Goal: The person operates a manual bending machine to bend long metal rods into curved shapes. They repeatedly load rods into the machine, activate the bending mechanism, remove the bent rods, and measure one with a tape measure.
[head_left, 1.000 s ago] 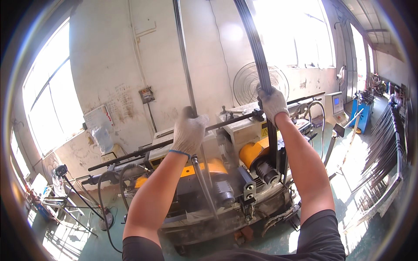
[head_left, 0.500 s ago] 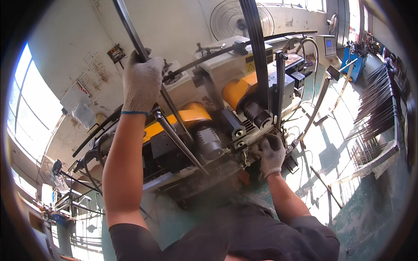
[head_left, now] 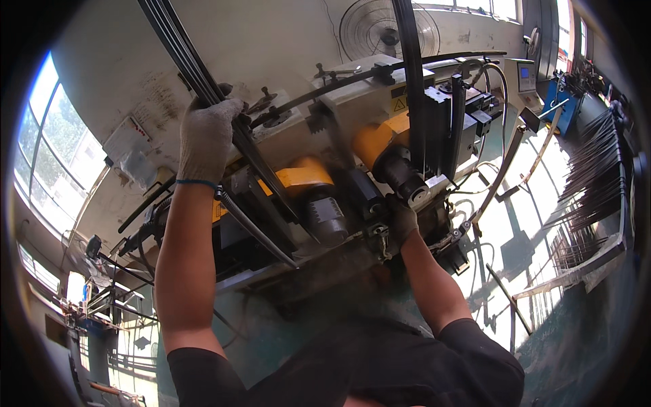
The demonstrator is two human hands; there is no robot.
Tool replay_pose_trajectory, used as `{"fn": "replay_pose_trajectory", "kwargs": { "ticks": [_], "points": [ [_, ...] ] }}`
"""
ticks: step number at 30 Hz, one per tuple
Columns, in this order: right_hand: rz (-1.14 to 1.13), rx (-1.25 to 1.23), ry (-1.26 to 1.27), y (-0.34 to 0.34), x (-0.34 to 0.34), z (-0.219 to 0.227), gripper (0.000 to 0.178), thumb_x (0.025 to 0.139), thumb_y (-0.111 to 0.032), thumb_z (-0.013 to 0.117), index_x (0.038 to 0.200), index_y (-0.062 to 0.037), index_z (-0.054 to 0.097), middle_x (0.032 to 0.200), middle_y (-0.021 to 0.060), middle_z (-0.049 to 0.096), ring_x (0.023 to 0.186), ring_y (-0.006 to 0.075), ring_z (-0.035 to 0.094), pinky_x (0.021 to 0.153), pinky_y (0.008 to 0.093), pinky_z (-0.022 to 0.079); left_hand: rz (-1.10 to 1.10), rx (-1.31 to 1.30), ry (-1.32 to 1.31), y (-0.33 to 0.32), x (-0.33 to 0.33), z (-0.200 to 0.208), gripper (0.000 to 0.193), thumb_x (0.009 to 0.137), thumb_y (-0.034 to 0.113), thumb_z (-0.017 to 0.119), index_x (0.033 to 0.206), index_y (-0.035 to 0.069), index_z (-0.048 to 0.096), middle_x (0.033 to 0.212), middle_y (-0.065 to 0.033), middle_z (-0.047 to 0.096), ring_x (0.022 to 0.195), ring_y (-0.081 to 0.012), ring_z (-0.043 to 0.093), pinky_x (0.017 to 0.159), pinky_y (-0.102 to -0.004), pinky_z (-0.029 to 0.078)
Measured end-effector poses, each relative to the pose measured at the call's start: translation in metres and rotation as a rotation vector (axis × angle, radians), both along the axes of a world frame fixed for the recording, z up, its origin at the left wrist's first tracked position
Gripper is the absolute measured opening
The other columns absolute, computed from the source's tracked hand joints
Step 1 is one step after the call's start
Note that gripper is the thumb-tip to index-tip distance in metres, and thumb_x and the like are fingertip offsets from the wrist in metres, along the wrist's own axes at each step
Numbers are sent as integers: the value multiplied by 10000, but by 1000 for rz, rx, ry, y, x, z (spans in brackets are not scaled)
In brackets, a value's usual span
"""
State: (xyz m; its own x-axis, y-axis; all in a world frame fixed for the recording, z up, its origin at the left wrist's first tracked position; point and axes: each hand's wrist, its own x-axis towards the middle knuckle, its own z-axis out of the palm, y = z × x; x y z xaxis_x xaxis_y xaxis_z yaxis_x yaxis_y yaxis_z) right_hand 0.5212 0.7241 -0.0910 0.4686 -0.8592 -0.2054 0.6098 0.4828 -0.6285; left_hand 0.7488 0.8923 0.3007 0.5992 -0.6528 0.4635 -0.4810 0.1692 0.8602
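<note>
My left hand [head_left: 207, 139], in a pale knitted work glove, is closed around a long dark grooved metal strip [head_left: 261, 160]. The strip slants from the upper left down toward the machine [head_left: 324, 98]. In the same kind of glove, my right hand [head_left: 403, 222] reaches in under a dark ribbed cylinder [head_left: 401, 178] on the machine's front. Its fingers are hidden among the dark parts there. Left of it is a second ribbed cylinder [head_left: 327, 220] below a yellow arm [head_left: 304, 175]. Another dark strip [head_left: 411, 81] stands upright above the right cylinder.
A curved dark rail [head_left: 380, 70] runs across the machine's back, with a large fan [head_left: 389, 35] behind. At the right stand a control box with a screen [head_left: 524, 76] and a rack of thin dark rods [head_left: 588, 169]. A flexible ribbed hose [head_left: 254, 234] hangs below my left wrist.
My left hand has shifted slightly left and down, and the strip in it is turned to show a wider grooved side. My right hand has moved left and further in under the cylinder.
</note>
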Motion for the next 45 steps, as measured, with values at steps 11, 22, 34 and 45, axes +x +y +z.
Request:
{"fn": "replay_pose_trajectory", "kwargs": {
  "ticks": [11, 22, 34, 45],
  "points": [
    [14, 64, -70, -22, 15, -35, 179, 1056, -285, 642, 1118, -122, 684, 852, 67, 708, 673, 216, 693, 612, 363, 576, 47, -11, -82, -9, 13, -9, 358, 929, 147, 746, 1221, -53, 691, 929, -56, 686, 859, -149, 647, 794, -299, 524],
    [-41, 30, -84, -38, 28, -71, 251, 1051, -272, 645, 1123, -41, 710, 975, 106, 763, 813, 240, 737, 703, 368, 605, 157, 20, -181, -2, -9, -8, 394, 903, 162, 756, 1218, -59, 672, 945, -80, 689, 849, -161, 656, 786, -325, 541],
    [-33, -239, 13, -54, 34, -89, 312, 1095, -283, 598, 1264, -42, 704, 1092, 120, 789, 928, 241, 751, 849, 378, 605, 111, -43, -79, -14, -23, 0, 222, 982, 161, 729, 1137, 5, 701, 930, -31, 691, 838, -126, 655, 762, -279, 515],
    [-105, -580, 489, 18, -42, -82, 488, 903, -199, 665, 1371, -61, 658, 1284, 179, 716, 1234, 391, 664, 1054, 442, 539, 200, -175, 14, 47, -114, -5, 349, 1073, 175, 604, 1349, -32, 656, 1042, -128, 762, 919, -223, 774, 786, -322, 638]
  ]
}}
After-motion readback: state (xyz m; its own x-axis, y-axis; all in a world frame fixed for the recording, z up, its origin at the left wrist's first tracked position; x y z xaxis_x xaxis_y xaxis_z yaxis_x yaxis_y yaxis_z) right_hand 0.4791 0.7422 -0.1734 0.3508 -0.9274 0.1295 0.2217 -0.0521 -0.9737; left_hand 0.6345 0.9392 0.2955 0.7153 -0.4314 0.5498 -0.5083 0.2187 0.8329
